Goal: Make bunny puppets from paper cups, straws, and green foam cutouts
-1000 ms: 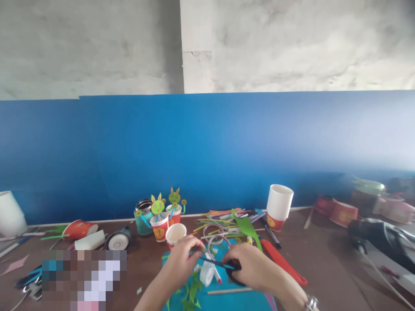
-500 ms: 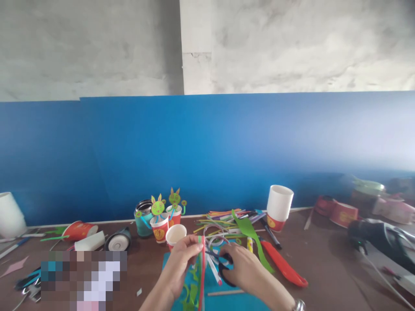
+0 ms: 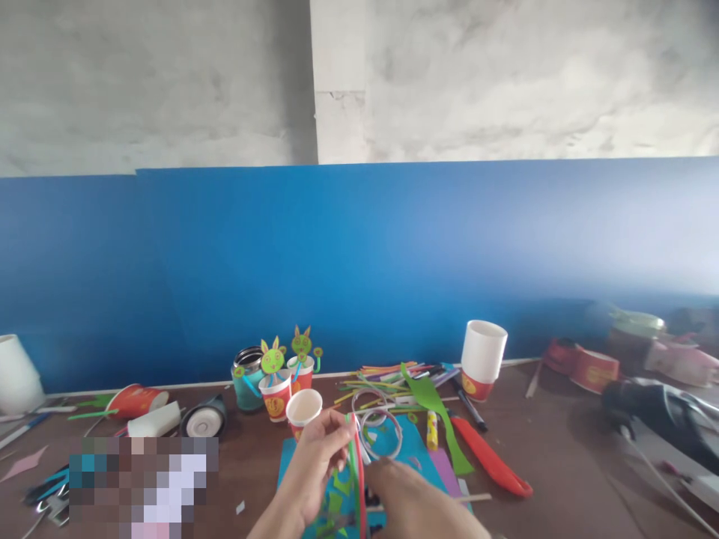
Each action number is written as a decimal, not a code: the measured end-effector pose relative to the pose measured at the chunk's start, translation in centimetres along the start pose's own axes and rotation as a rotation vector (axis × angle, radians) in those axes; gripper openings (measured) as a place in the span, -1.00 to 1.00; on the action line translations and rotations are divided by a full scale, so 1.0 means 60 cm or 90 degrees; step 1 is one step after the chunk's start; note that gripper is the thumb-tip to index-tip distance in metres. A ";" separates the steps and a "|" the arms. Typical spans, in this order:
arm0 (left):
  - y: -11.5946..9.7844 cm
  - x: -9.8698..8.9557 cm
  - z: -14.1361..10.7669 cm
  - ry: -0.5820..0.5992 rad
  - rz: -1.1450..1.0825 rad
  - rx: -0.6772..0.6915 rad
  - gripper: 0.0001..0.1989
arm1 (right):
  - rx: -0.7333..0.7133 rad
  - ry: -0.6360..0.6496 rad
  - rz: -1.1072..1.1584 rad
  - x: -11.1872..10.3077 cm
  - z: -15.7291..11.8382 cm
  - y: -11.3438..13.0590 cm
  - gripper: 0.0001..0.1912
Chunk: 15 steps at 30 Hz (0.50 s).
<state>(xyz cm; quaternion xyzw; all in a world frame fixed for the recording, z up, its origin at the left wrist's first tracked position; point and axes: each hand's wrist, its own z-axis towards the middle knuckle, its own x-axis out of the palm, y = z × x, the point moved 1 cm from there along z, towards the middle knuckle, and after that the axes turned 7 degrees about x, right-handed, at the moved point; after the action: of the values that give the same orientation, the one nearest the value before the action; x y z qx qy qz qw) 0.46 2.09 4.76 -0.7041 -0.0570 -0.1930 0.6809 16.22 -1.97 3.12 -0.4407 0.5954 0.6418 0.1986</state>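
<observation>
My left hand (image 3: 324, 449) pinches the upper ends of thin red and green strips (image 3: 359, 471), which hang down between my hands. My right hand (image 3: 413, 498), smeared by motion, is low beside the strips, closed on scissors. Of the scissors (image 3: 371, 497) only part of the dark handle and a blurred blade show. A blue sheet (image 3: 413, 434) lies under my hands, with green scraps (image 3: 338, 483) on it. Just past my left hand stands an open paper cup (image 3: 304, 408).
Two paper cups with green animal faces (image 3: 272, 359) stand beside a teal flask (image 3: 247, 385). Coloured sticks, tape rolls (image 3: 387, 434), a yellow glue stick (image 3: 432, 430), a green strip and a red folded piece (image 3: 491, 457) lie around. Stacked white cups (image 3: 484, 355) stand right.
My right hand has moved down with the scissors, which sit lower behind the strips. My left hand keeps its pinch; the strips have shifted slightly right.
</observation>
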 end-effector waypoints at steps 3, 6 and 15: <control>-0.001 0.004 -0.003 0.005 0.000 -0.015 -0.66 | -0.033 -0.031 -0.007 0.033 0.010 0.015 -0.47; -0.001 0.005 -0.003 0.003 0.009 -0.022 -0.66 | -0.051 -0.010 -0.004 0.039 0.017 0.013 -0.57; 0.009 0.003 0.002 -0.035 0.030 -0.018 -0.67 | 0.010 0.085 -0.001 0.005 0.029 -0.022 -0.70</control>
<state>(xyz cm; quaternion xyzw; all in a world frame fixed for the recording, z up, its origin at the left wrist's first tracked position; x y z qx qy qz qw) 0.84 2.12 4.31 -0.7200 -0.0565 -0.1585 0.6733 16.53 -0.13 1.91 -0.4813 0.6120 0.6063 0.1622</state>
